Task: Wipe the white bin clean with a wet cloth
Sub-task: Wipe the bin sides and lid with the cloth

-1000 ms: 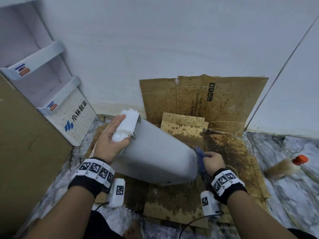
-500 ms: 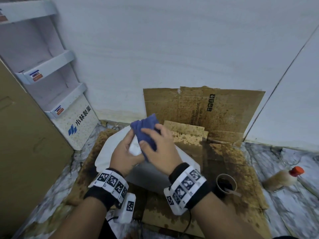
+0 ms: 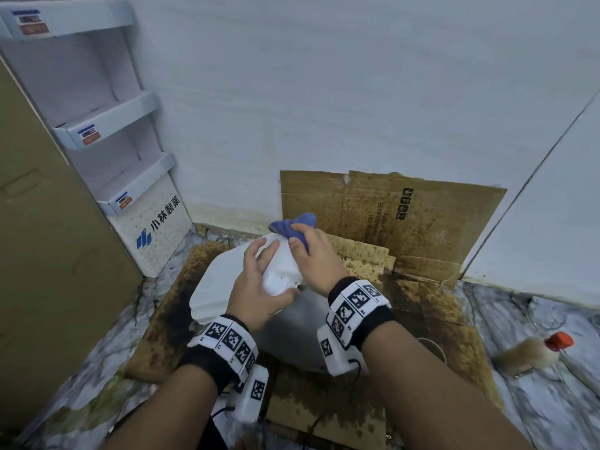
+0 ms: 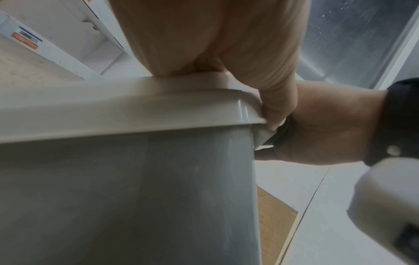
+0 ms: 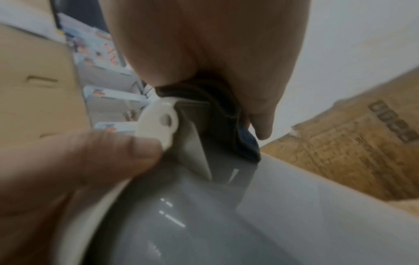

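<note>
since a second ago the right hand brought the blue cloth from lower right up to the white bin at frame centre. its fingers pinch the cloth; left hand grips the flap. best rub firmly, bin steadied.

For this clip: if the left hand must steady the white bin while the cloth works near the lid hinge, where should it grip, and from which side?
Probably the rim lip at the hinge end, from the person's left. The white bin lies tilted on the cardboard, so its smooth body offers little purchase, while the lip gives an edge to curl round. The left hand already grips there, leaving the right hand room with the blue cloth.
</note>
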The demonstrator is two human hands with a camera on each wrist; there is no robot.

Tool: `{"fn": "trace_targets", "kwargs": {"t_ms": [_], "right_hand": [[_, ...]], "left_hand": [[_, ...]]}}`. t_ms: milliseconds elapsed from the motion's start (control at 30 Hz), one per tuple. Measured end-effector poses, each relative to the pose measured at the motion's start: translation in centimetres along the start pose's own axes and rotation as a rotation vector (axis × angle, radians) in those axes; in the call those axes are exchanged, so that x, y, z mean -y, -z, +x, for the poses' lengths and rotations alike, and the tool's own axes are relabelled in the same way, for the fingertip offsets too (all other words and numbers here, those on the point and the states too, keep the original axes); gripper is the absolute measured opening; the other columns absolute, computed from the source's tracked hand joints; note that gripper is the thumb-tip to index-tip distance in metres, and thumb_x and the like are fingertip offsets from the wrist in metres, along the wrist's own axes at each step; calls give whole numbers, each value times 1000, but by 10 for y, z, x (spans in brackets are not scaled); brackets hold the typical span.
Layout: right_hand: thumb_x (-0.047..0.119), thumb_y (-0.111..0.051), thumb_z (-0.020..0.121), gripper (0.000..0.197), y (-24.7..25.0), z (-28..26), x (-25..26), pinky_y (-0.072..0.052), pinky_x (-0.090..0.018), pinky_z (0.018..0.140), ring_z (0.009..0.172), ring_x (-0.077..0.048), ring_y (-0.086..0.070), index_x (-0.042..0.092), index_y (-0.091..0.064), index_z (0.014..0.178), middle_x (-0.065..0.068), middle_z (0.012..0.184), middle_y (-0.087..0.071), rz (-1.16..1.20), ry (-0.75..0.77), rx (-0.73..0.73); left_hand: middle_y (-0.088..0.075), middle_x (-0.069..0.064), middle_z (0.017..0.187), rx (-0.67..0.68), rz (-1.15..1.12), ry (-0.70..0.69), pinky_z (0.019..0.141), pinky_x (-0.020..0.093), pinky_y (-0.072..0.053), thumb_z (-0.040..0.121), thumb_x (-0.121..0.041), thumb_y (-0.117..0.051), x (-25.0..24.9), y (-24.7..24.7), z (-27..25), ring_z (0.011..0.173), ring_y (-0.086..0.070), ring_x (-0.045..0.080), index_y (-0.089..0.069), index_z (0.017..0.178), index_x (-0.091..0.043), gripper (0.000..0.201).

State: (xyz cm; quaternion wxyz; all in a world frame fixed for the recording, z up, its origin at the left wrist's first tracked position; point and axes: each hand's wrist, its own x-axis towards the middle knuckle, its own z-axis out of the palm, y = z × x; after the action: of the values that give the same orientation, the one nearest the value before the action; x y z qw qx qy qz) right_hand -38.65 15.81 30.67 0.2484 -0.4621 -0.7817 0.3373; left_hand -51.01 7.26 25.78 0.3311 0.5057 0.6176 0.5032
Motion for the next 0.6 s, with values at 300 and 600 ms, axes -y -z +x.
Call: {"fn": "trace_targets", "kwargs": {"t_ms": [300, 600], "right_hand": [[25, -52, 94, 18, 18, 3, -20, -50, -50, 95, 101, -26, -64, 22, -63, 107, -2, 108, -67, 505, -314, -281], [20, -54, 95, 30, 46, -43, -41, -39, -25, 98, 113, -10, -51, 20, -55, 125, 3, 125, -55, 105, 40, -257]], "left_hand": [[-41, -19, 147, 12, 52, -34, 108, 47, -40, 55, -53, -78, -4, -11, 4, 133, -43, 10, -25, 130, -45, 93], [-51, -8, 133, 59, 232, -69, 98, 46, -43, 53, -58, -75, -39, -61, 6, 114, -52, 22, -21, 135, -40, 99]]}}
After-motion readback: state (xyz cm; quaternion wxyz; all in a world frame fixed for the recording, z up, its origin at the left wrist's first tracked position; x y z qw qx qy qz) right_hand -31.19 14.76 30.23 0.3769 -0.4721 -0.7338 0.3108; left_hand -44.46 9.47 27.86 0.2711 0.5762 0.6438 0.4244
